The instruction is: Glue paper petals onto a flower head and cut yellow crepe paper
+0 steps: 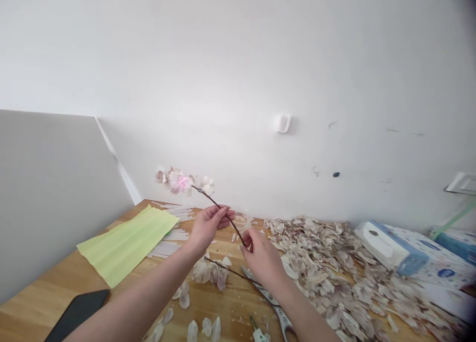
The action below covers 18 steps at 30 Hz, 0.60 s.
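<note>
A paper flower (182, 181) with pale petals and a pink fringed centre sits on a thin dark wire stem (219, 206), held up over the wooden table (44, 292). My left hand (208, 227) pinches the stem partway along. The stem's lower end is gripped by my right hand (262, 255). Both hands are closed on the stem. Below them lies a second flower stem (215, 271) with pale petals flat on the table.
A yellow-green crepe paper sheet (126, 243) and white paper strips (174, 233) lie at left. A dark phone (78, 314) rests near the front. Scissors (275, 305) lie under my right forearm. A heap of cut petals (334, 262) and tissue boxes (401, 255) fill the right.
</note>
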Motion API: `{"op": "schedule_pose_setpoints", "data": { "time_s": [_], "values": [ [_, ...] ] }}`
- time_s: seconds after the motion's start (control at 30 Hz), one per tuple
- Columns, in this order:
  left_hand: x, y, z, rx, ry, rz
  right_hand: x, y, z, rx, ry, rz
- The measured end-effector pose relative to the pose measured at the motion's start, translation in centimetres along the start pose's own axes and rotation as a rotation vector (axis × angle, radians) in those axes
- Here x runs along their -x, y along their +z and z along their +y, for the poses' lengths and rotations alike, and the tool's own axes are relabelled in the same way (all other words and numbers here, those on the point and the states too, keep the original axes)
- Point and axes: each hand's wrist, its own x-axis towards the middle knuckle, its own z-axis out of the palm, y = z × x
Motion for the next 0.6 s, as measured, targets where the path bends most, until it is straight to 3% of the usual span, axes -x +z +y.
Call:
{"op": "schedule_pose_setpoints", "data": {
  "time_s": [0.17,0.33,0.6],
  "values": [
    [0.2,0.3,0.1,-0.116,0.062,-0.082,-0.4,-1.2,0.9,-0.098,-0.008,0.051],
    [-0.2,-0.1,0.1,-0.387,0.196,-0.135,-1.0,-2.6,1.1,-0.262,-0.012,0.183],
    [0.7,-1.0,0.6,-0.945,0.283,-0.253,0.9,-5.7,-3.1,-0.696,-0.081,0.357]
  ]
}}
